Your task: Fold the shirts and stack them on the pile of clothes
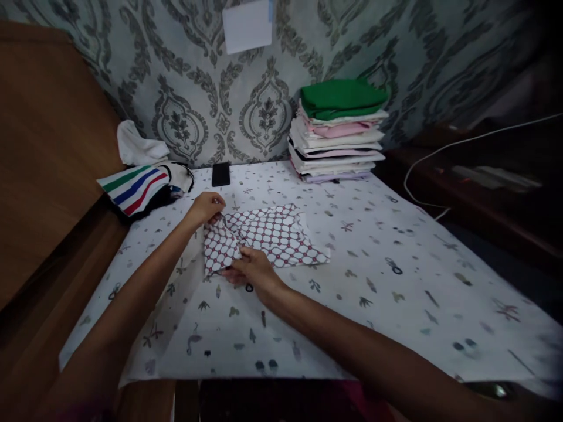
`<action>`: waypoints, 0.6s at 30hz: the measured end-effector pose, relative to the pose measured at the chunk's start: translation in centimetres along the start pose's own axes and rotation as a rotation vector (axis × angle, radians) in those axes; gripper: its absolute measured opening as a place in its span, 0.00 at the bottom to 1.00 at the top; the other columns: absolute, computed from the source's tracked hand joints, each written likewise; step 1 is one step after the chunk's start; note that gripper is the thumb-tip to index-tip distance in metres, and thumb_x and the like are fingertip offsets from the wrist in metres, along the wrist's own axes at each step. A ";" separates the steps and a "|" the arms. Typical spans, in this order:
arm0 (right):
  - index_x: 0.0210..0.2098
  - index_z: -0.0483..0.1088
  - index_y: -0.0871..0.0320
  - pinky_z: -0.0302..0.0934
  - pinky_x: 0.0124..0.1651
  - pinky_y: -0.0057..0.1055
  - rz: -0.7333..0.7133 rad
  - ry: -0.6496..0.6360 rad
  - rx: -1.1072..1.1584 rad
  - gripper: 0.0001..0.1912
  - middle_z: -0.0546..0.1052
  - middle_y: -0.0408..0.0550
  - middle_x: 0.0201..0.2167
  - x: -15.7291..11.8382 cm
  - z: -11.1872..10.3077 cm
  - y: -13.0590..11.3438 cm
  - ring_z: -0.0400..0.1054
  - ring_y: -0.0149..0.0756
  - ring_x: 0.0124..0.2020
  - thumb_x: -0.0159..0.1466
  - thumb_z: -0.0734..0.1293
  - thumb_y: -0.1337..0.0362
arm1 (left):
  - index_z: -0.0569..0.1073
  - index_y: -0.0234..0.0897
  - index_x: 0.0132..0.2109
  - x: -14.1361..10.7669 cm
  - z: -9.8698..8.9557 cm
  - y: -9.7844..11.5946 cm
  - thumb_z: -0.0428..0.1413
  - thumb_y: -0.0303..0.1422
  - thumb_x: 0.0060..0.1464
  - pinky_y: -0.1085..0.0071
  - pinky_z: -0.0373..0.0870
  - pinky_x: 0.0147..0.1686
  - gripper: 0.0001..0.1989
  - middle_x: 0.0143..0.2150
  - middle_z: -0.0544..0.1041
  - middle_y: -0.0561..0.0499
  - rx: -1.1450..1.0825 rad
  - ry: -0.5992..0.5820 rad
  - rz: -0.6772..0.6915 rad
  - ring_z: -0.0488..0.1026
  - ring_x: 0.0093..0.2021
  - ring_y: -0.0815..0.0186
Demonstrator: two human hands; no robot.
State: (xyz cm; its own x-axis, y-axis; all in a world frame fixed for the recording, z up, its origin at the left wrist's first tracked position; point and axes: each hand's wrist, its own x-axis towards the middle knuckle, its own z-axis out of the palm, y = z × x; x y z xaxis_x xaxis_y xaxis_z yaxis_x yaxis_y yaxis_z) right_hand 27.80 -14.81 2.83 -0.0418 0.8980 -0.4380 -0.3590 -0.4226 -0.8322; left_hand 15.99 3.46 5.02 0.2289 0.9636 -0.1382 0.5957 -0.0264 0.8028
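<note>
- The patterned cloth (277, 234) lies on the near-left half of the table (396, 328), apart from every table edge, its left part folded over and its right end flat
- The left hand (208, 208) grips the far edge of the folded part between thumb and fingers
- The right hand (254, 272) pinches the near side of that fold, thumb above, fingers partly under the cloth
- Open tabletop runs from the cloth to the right edge, and a bare strip lies between it and the front edge; both forearms reach across the near side
- Beyond the left hand a black flat object (221, 174) lies near the wall (259, 111)
- Left of it, at the table's far-left corner, a striped cloth (138, 190) and a white cloth (139, 145) are bunched close to the wooden panel (39, 146)
- At the far right, a tall stack of folded cloths (336, 143), green piece (343, 98) on top, blocks the far edge
- A pale cable (408, 170) hangs beyond the right edge
</note>
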 end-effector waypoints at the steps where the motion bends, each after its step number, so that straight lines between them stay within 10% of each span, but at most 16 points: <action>1: 0.24 0.57 0.55 0.66 0.27 0.25 0.022 0.006 0.012 0.11 0.65 0.34 0.19 -0.2 -0.3 -0.1 0.77 0.35 0.26 0.54 0.65 0.73 | 0.74 0.34 0.34 0.4 0.9 -0.1 0.58 0.24 0.48 0.77 0.63 0.19 0.05 0.18 0.69 0.57 0.008 -0.013 -0.014 0.68 0.16 0.71; 8: 0.25 0.58 0.56 0.68 0.26 0.27 0.101 -0.015 0.022 0.11 0.73 0.41 0.24 -0.4 -1.2 -0.7 0.77 0.35 0.26 0.57 0.63 0.76 | 0.74 0.34 0.32 1.3 3.9 -1.1 0.58 0.25 0.47 0.75 0.66 0.21 0.02 0.18 0.70 0.55 0.027 -0.087 -0.022 0.69 0.18 0.69; 14: 0.30 0.60 0.57 0.70 0.27 0.28 0.157 -0.006 0.009 0.10 0.75 0.43 0.26 -0.4 -1.2 -1.0 0.77 0.35 0.25 0.60 0.62 0.78 | 0.73 0.35 0.50 1.6 1.4 -1.6 0.54 0.27 0.52 0.74 0.68 0.24 0.17 0.25 0.74 0.55 0.017 -0.124 0.115 0.70 0.22 0.69; 18: 0.31 0.62 0.58 0.70 0.27 0.28 0.176 -0.024 -0.005 0.08 0.75 0.44 0.26 -0.6 -1.4 -1.5 0.76 0.34 0.23 0.66 0.60 0.74 | 0.77 0.36 0.42 2.6 -0.8 -2.6 0.57 0.30 0.47 0.69 0.71 0.34 0.13 0.30 0.77 0.52 0.090 -0.104 0.323 0.74 0.32 0.64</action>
State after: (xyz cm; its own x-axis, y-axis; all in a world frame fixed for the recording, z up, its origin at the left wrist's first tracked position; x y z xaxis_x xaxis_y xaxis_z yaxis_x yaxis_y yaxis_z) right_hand 29.72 -14.91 3.91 -0.1262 0.8125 -0.5691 -0.3391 -0.5744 -0.7450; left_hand 14.40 6.22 2.99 0.4913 0.8694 0.0528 0.5441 -0.3538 0.7608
